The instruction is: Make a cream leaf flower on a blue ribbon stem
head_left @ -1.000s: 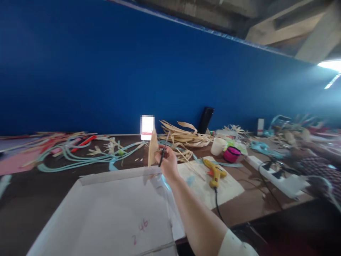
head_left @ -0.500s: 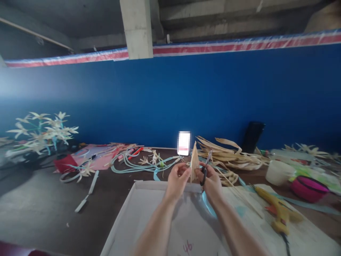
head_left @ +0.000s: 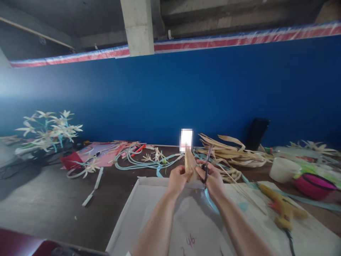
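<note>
Over the far edge of a white box lid (head_left: 154, 202), my left hand (head_left: 177, 180) pinches a folded piece of dried corn husk (head_left: 190, 164) between thumb and fingers. Its pointed end stands up in front of a bright, blurred-out screen (head_left: 186, 138). In my right hand (head_left: 214, 179) is a pair of scissors (head_left: 206, 167) with dark handles, the blades pointing up and away. The right fingertips are close to the husk's right side; whether they touch it I cannot tell. A light blue ribbon (head_left: 210, 201) hangs under the right hand.
Dried husks (head_left: 234, 153) are heaped behind my right hand. A yellow glue gun (head_left: 283, 209) lies at right, near a white cup (head_left: 282, 170) and a pink round case (head_left: 315, 186). Pale blue tubing (head_left: 133, 165) coils at the back; white husk flowers (head_left: 50, 129) stand far left.
The husk piece has turned, showing a broader face and tilting its tip left. My right hand keeps the scissors beside it. The whole view has shifted slightly.
</note>
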`<state>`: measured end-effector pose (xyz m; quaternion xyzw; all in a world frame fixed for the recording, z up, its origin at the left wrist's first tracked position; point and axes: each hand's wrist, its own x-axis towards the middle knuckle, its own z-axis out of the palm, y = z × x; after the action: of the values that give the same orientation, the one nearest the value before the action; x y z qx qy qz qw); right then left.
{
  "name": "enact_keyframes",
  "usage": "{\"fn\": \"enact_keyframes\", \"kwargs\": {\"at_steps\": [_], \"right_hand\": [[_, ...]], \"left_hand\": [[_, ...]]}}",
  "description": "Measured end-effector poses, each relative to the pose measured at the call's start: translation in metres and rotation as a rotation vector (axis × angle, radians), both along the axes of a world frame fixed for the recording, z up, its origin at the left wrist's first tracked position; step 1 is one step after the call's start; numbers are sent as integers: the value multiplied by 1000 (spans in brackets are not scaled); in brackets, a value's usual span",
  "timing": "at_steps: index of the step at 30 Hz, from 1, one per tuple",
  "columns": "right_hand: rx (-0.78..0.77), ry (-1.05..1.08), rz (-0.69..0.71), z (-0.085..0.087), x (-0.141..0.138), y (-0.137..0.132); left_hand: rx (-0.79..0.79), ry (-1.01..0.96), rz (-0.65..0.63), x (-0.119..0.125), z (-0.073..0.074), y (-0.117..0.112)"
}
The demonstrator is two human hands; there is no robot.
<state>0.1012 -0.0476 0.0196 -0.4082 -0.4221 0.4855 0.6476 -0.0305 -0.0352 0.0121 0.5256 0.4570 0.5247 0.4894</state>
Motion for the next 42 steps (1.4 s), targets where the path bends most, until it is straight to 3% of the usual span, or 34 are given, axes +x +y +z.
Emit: {"fn": "enact_keyframes", "kwargs": {"at_steps": [5,12,17,24,30,38,42], "right_hand": [[-50,-75,97,-1,-2,-2],[-104,-151,253,-2,-4,-2],[-53,-108,247,2,-4,-4],[-36,-117,117,-3,-4,0],[7,-132,62,-5,0,4],[-8,-146,38,-4,-1,3],[-40,-165,-15,4,-1,-2]], "left_hand": [[-42,-171,113,-8,-9,11],[-41,-493,104,-11,-10,18],[-29,-333,81,-8,-9,14],[49,-118,105,-8,-10,12],[8,-94,15,-6,-5,8],[-76,-197,99,-7,-14,16],[-126,-293,125,-9,-12,17]]}}
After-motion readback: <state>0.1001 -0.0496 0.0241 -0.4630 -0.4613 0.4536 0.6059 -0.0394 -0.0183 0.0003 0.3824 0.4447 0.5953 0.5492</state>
